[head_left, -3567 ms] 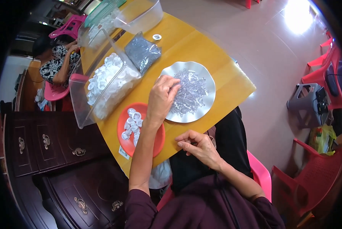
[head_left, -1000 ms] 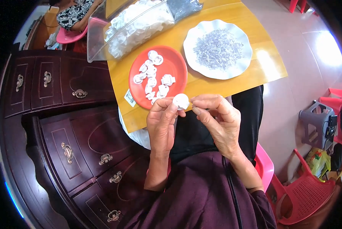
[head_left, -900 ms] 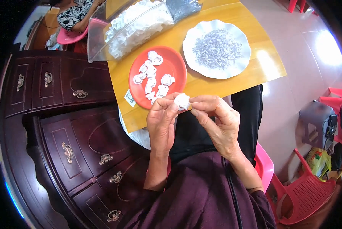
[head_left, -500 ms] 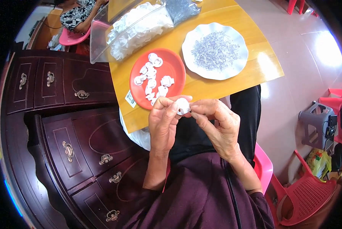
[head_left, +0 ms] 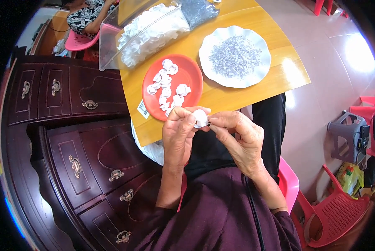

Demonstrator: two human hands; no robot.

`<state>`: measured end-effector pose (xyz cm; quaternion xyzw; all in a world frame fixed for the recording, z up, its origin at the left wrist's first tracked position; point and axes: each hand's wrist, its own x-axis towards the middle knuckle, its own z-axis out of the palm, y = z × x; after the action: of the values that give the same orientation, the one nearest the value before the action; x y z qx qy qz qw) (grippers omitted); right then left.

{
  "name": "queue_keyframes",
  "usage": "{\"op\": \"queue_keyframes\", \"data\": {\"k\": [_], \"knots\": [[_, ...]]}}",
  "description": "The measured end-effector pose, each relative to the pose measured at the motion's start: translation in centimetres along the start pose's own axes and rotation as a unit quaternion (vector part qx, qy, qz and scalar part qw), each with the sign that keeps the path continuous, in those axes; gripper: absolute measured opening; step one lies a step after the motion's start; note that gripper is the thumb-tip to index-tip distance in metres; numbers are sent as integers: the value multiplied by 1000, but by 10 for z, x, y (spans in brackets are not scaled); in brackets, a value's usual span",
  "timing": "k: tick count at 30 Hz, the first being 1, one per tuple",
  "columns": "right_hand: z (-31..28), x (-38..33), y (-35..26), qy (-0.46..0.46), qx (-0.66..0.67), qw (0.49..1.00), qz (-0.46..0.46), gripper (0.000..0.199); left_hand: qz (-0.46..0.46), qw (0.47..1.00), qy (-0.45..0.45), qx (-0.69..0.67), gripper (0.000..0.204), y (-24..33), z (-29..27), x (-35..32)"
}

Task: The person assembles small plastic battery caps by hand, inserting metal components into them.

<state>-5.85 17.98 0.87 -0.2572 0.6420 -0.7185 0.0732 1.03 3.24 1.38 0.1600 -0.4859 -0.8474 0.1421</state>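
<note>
Between thumb and fingers, my left hand point(head_left: 178, 134) pinches a small round white plastic part point(head_left: 200, 119). My right hand point(head_left: 239, 136) meets it from the right, thumb and forefinger pinched at its edge; a tiny dark bit shows there, too small to name. Just beyond my hands lies a red plate point(head_left: 189, 67) with several similar white parts point(head_left: 165, 92) on it. To its right stands a white scalloped plate point(head_left: 206, 54) heaped with small clear pieces point(head_left: 236, 56).
A clear bin point(head_left: 108, 52) full of white plastic parts point(head_left: 154, 31) and a bag of clear pieces point(head_left: 198, 12) sit at the far side of the wooden table point(head_left: 279, 50). Dark drawers point(head_left: 83, 159) stand left. Another person point(head_left: 87, 19) sits far left. Right are a grey stool point(head_left: 348, 136) and red chair point(head_left: 338, 213).
The white part has tilted slightly in my fingers, and my right fingertips have shifted a little at its edge. The plates stay where they were.
</note>
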Motion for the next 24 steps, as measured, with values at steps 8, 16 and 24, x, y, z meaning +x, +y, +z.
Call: {"op": "queue_keyframes", "data": {"k": [8,16,24], "knots": [[0,1,2,-2,-21,999,-34,15,-9,1000,-3,3,11,0,-1,0],[-5,4,-2,-15,-133,986,-95,18,-8,1000,-9,17,13,3,-2,1],[-8,4,-2,-22,-136,986,-98,20,28,997,-15,70,13,3,-2,1]]}}
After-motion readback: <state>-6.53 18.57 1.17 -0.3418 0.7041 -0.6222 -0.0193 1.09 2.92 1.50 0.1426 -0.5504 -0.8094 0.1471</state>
